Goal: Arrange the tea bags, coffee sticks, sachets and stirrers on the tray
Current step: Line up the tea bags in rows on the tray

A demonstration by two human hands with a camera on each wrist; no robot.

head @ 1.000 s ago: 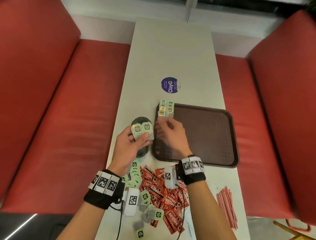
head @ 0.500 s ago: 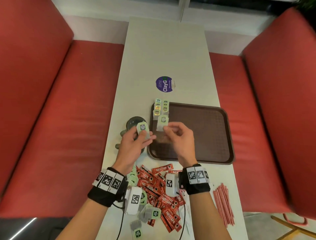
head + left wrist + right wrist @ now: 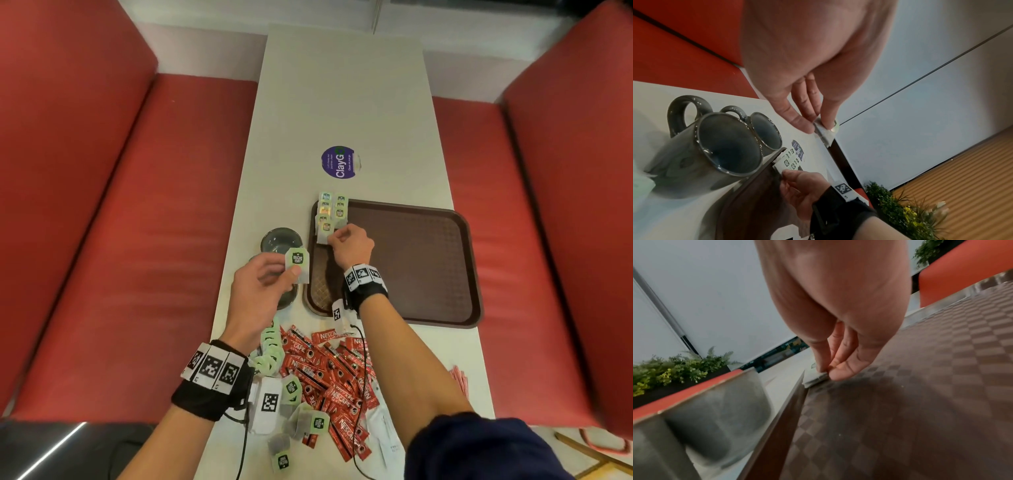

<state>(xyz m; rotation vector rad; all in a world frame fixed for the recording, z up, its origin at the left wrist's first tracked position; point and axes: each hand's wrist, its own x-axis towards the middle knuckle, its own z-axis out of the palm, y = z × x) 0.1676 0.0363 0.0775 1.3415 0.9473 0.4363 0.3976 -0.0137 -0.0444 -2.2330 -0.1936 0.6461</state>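
Tea bag [image 3: 297, 264] labelled "McCafé", pinched by left-hand fingers [image 3: 294, 272]; right fingers [image 3: 334, 238] pinch another [image 3: 323, 233].

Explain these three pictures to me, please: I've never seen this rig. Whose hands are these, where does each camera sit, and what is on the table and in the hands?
No machine here: a person works with bare hands, wearing three cameras. The head view looks down at the table. The other two views come from the wrists and look along the fingers.

The left hand pinches one green-tagged tea bag above the two grey mugs. The right hand pinches another tea bag and lays it at the near end of the tea-bag rows in the brown tray, at its far left corner.

Near the person lie a pile of red Nescafe sticks, loose tea bags and red-striped stirrers. A purple sticker sits beyond the tray.
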